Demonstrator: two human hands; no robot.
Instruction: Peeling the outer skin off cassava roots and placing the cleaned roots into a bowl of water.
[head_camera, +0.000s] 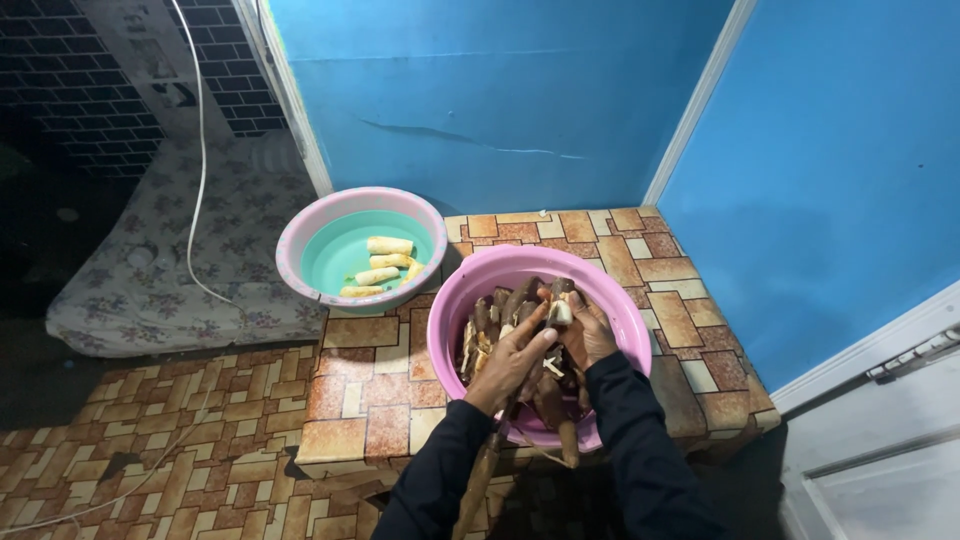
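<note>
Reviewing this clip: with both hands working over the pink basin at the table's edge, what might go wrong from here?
1. The pink basin sits at the table's near edge and seems to overhang it; pressing down might tip it.
2. Left hand and right hand grip one root piece close together; a slip could hurt fingers.
3. Long brown roots hang past the rim and may drop to the floor.

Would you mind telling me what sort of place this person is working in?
Probably a room in a home, used for preparing food on a low platform covered in tile-patterned vinyl. Blue painted walls meet in a corner, a floral mattress lies alongside, and two pink basins hold root vegetables.
</note>
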